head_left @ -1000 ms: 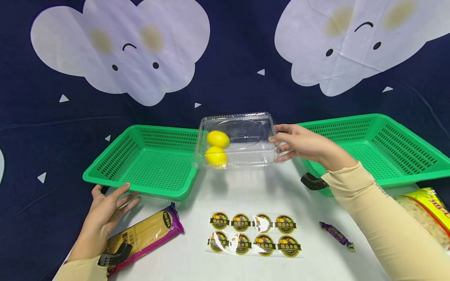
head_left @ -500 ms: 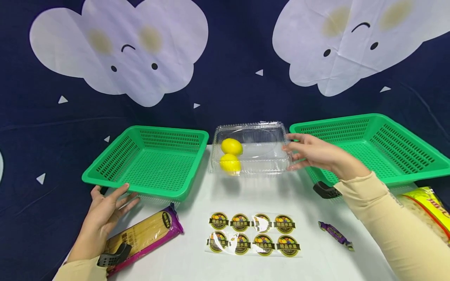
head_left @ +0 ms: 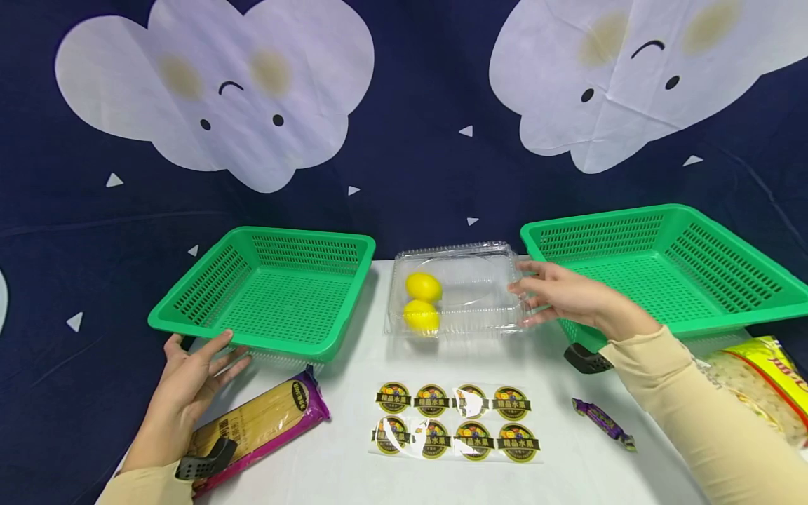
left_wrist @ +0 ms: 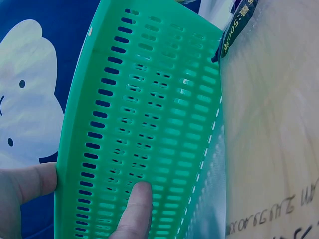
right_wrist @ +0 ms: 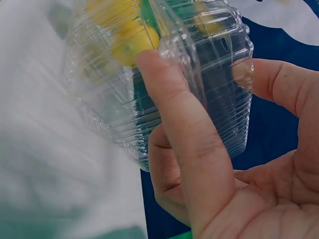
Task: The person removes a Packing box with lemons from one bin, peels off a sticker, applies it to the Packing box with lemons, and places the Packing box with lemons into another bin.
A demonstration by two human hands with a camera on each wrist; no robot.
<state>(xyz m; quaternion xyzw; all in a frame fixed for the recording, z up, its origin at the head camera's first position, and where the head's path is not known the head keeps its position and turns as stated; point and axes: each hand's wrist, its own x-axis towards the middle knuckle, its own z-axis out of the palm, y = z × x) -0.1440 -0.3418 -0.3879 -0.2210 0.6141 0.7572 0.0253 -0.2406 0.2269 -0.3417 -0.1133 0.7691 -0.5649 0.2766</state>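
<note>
The clear clamshell box (head_left: 457,289), lid closed over two lemons (head_left: 422,300), sits on the white counter (head_left: 353,463) between the two green baskets. The right hand (head_left: 562,294) grips its right end; the left hand (head_left: 189,372) rests flat-fingered against the left basket (head_left: 265,294). The sticker sheet (head_left: 456,421) looks untouched, so labelling seems undone.

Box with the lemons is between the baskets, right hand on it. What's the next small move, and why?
Probably let go: the box seems to sit on the table between the baskets, lid closed over two lemons, with the right hand gripping its end.
</note>
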